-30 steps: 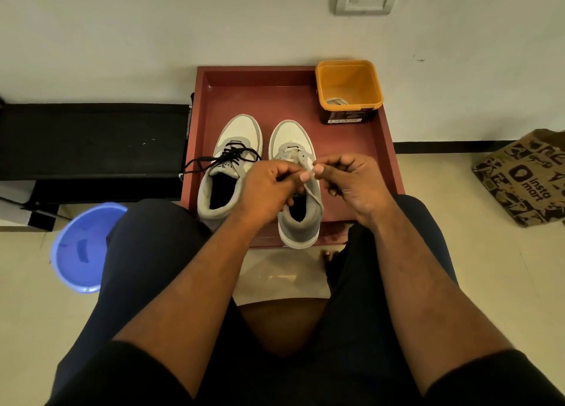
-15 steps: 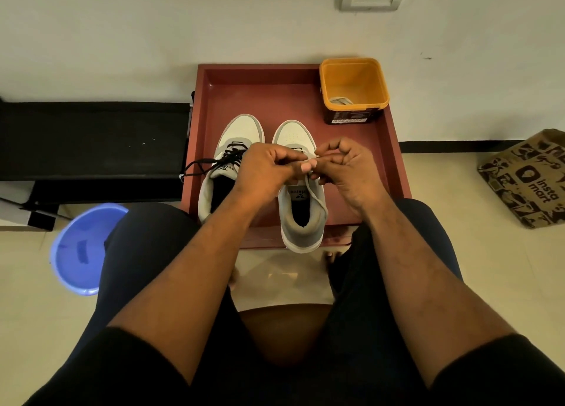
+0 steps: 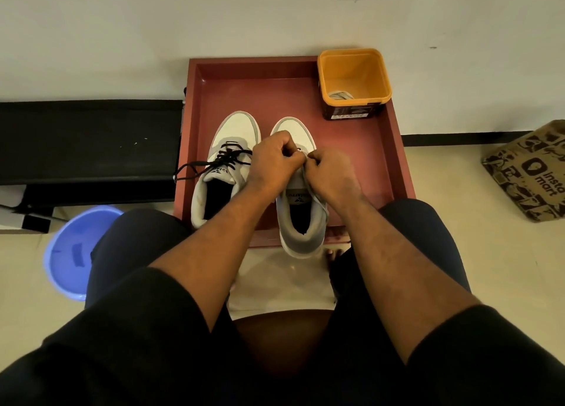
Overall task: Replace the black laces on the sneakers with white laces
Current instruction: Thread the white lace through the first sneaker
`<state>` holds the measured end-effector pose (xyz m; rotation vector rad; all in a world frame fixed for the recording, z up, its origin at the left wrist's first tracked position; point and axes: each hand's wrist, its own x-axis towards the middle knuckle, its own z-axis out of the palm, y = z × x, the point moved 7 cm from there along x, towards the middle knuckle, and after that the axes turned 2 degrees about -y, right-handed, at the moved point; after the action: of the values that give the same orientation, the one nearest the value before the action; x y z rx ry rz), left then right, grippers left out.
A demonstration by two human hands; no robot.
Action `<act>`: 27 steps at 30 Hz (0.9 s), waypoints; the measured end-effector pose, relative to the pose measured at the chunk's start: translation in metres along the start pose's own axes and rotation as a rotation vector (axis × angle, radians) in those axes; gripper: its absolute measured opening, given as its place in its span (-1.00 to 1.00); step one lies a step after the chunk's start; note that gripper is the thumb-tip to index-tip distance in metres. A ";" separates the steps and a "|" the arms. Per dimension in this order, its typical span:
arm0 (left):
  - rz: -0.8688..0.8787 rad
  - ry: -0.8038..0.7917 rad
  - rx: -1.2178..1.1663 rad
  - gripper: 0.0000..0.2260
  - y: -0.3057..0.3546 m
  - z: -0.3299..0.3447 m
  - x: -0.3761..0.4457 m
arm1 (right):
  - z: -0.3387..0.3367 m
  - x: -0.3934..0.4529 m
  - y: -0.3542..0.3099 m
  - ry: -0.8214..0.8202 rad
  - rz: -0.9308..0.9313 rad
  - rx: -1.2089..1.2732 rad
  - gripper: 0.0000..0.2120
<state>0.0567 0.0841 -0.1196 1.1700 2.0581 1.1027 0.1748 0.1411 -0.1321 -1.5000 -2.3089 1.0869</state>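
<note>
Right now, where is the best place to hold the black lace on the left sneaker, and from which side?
Grip the loose black lace end trailing off the left sneaker over the red tray edge; come from the left, where it lies free.

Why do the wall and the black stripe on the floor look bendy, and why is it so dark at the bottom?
Head view: the wide-angle lens bows straight lines, so the black skirting curves near the edges. Head view: the dark shorts fill the bottom, close and dimly lit, while the red tray and orange tub get brighter light. Head view: both hands look sharp, not blurred.
</note>
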 end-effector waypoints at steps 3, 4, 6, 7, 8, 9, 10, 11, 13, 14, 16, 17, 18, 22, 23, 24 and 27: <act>-0.021 -0.013 0.019 -0.93 -0.006 0.003 0.003 | -0.003 0.000 0.005 0.015 0.031 0.074 -0.67; -0.032 -0.023 0.014 -0.92 -0.007 0.004 0.003 | -0.003 0.000 0.005 0.002 0.040 0.092 -0.67; -0.050 -0.058 -0.019 -0.84 -0.010 0.008 0.003 | -0.002 0.001 0.004 -0.033 0.051 0.119 -0.69; -0.061 -0.076 -0.039 -0.79 -0.013 0.010 0.003 | -0.002 0.001 0.004 -0.044 0.054 0.135 -0.71; -0.073 -0.088 -0.041 -0.78 -0.015 0.012 0.004 | -0.002 0.001 0.004 -0.051 0.059 0.150 -0.73; -0.074 -0.092 -0.033 -0.80 -0.016 0.013 0.004 | -0.002 0.002 0.006 -0.056 0.075 0.166 -0.73; -0.063 -0.089 -0.005 -0.83 -0.015 0.014 0.003 | -0.002 0.003 0.008 -0.061 0.099 0.183 -0.72; -0.041 -0.078 0.028 -0.85 -0.013 0.014 0.002 | -0.002 0.003 0.011 -0.067 0.122 0.201 -0.72; -0.022 -0.055 0.133 -0.85 -0.011 0.015 -0.001 | -0.001 0.004 0.016 -0.082 0.160 0.243 -0.71; -0.036 -0.045 0.169 -0.85 -0.012 0.016 -0.002 | -0.001 0.005 0.018 -0.085 0.176 0.266 -0.70; -0.078 -0.017 0.161 -0.83 -0.018 0.017 -0.002 | 0.000 0.005 0.020 -0.090 0.198 0.307 -0.68; -0.096 -0.006 0.157 -0.79 -0.021 0.017 -0.001 | 0.001 0.004 0.020 -0.094 0.204 0.324 -0.66; -0.113 -0.002 0.173 -0.76 -0.025 0.019 0.001 | 0.002 0.004 0.020 -0.099 0.208 0.337 -0.65; -0.144 0.004 0.226 -0.81 -0.031 0.026 0.005 | 0.003 0.003 0.022 -0.118 0.251 0.388 -0.63; -0.142 0.016 0.238 -0.84 -0.031 0.028 0.005 | 0.002 0.002 0.022 -0.126 0.261 0.397 -0.65; -0.143 0.030 0.255 -0.85 -0.030 0.029 0.005 | 0.001 0.002 0.023 -0.130 0.270 0.405 -0.67; -0.180 0.072 0.245 -0.85 -0.031 0.030 0.003 | 0.000 0.001 0.022 -0.133 0.268 0.420 -0.72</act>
<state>0.0644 0.0892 -0.1618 1.0432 2.3546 0.8361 0.1906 0.1467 -0.1468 -1.6268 -1.8227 1.6628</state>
